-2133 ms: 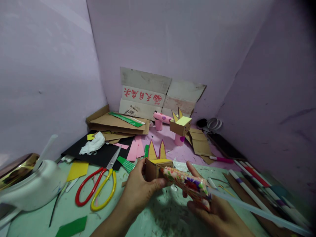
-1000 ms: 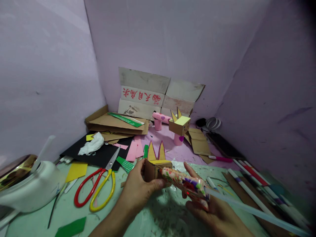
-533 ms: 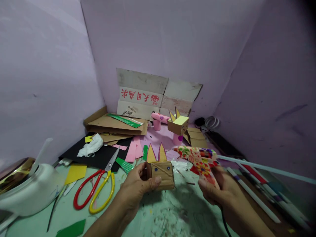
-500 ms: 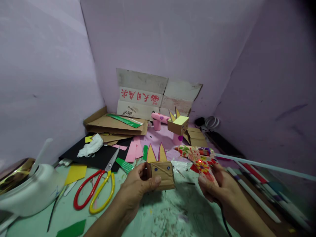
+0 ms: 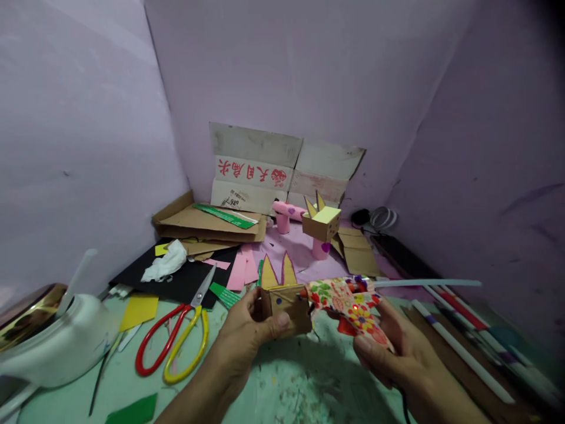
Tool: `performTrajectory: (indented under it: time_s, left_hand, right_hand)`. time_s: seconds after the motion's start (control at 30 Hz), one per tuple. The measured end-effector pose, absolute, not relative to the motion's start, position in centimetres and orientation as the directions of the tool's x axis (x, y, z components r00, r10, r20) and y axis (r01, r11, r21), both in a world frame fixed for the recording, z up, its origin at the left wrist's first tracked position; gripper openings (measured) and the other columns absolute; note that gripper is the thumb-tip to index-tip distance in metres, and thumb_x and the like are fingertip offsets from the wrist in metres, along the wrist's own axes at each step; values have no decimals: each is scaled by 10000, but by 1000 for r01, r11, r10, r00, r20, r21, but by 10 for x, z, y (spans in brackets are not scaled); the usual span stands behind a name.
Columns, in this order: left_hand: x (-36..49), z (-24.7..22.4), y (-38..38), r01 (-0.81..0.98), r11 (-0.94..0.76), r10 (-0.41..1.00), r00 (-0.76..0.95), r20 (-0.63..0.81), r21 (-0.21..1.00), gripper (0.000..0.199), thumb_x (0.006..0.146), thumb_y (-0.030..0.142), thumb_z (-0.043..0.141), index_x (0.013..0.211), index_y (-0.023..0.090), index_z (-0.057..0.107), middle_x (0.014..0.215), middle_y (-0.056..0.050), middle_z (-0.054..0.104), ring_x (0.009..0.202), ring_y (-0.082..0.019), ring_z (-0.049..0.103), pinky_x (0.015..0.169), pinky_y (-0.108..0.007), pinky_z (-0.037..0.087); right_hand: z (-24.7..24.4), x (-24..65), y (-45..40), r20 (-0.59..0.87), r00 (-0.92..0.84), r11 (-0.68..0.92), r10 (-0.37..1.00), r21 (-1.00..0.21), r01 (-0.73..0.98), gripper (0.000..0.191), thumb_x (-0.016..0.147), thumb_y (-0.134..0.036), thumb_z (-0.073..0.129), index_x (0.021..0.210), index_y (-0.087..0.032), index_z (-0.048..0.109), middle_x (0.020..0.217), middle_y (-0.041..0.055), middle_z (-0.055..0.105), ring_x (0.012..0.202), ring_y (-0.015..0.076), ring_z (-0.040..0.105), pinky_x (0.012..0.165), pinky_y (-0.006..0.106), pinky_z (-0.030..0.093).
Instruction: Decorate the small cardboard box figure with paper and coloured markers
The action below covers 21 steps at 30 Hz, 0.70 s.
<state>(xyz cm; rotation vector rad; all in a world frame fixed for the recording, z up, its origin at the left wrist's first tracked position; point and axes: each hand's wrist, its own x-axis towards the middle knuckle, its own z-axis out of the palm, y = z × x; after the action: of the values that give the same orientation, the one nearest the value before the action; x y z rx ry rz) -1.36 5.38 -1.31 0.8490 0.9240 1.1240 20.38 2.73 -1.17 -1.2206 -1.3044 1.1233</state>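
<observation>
My left hand [image 5: 253,333] is closed on a small brown cardboard box [image 5: 290,321] with two pointed yellow ears [image 5: 288,272] edged in purple and dark dots on its front. In my right hand [image 5: 397,350] is a flower-patterned glue gun [image 5: 348,306], gripped by its handle, with a translucent glue stick [image 5: 428,283] coming out of its back. The gun's tip overlaps the box's upper right front; whether they touch I cannot tell. Behind them stands a pink tube figure [image 5: 283,221] with a similar eared box head [image 5: 321,224].
Scissors [image 5: 194,312] with red and yellow handles lie to the left, near a crumpled white tissue [image 5: 166,262] on black sheet. A white pot [image 5: 83,333] stands far left. Cardboard pieces [image 5: 212,224] are stacked at the back. Several markers [image 5: 463,350] lie at the right.
My right hand has brought the glue gun leftward and slightly down, so its tip is now at the box. My left hand keeps holding the box in nearly the same place.
</observation>
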Motion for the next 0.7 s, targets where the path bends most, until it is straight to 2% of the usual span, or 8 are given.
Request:
performTrajectory:
  time_s: [0.07, 0.17, 0.3, 0.4, 0.6, 0.7]
  left_hand:
    - [-13, -12, 54, -348, 206, 974, 164, -157, 915, 677, 557, 319, 880, 1147, 120, 613, 1156, -167, 704, 1067, -332, 652, 910, -388, 512]
    - [-13, -12, 54, -319, 183, 980, 136, -146, 930, 679, 562, 317, 875, 1160, 127, 614, 1138, -153, 716, 1069, -319, 652, 901, -368, 509]
    - [-13, -10, 53, -302, 160, 985, 110, -132, 940, 642, 573, 292, 861, 1144, 131, 617, 1114, -140, 727, 1051, -301, 658, 878, -343, 507]
    - [-11, -10, 52, -277, 147, 988, 83, -129, 950, 624, 570, 301, 857, 1115, 129, 607, 1105, -152, 723, 1041, -314, 656, 878, -360, 499]
    - [-5, -11, 51, -282, 84, 996, 41, -75, 956, 610, 570, 272, 840, 1112, 148, 591, 1130, -137, 714, 1059, -296, 647, 882, -340, 483]
    - [-3, -11, 50, -292, 75, 997, 41, -66, 953, 623, 554, 263, 836, 1114, 150, 587, 1135, -139, 713, 1066, -307, 643, 885, -353, 480]
  right_hand:
    - [-9, 203, 27, 19, -88, 19, 996, -1000, -7, 710, 781, -491, 680, 1390, -212, 445, 1261, 130, 671, 1151, 290, 626, 926, 356, 516]
    - [-8, 206, 28, 24, -152, 22, 988, -1000, -16, 732, 764, -492, 706, 1396, -217, 458, 1371, 135, 596, 1283, 312, 526, 1015, 383, 467]
    - [-18, 207, 26, 15, -76, 17, 997, -1000, 14, 713, 782, -443, 714, 1410, -228, 452, 1435, 137, 531, 1331, 315, 471, 1072, 429, 421]
    - [-25, 205, 22, 49, -22, 51, 999, -997, 65, 648, 826, -392, 678, 1417, -241, 460, 1429, 129, 538, 1332, 311, 469, 1057, 436, 444]
    - [-30, 204, 24, 166, -155, 201, 974, -949, 245, 667, 893, -316, 586, 1501, -251, 321, 1460, 99, 508, 1327, 269, 481, 1099, 411, 393]
    - [-33, 206, 26, 155, -143, 192, 978, -933, 303, 660, 906, -327, 565, 1505, -231, 307, 1481, 114, 477, 1342, 276, 460, 1117, 436, 356]
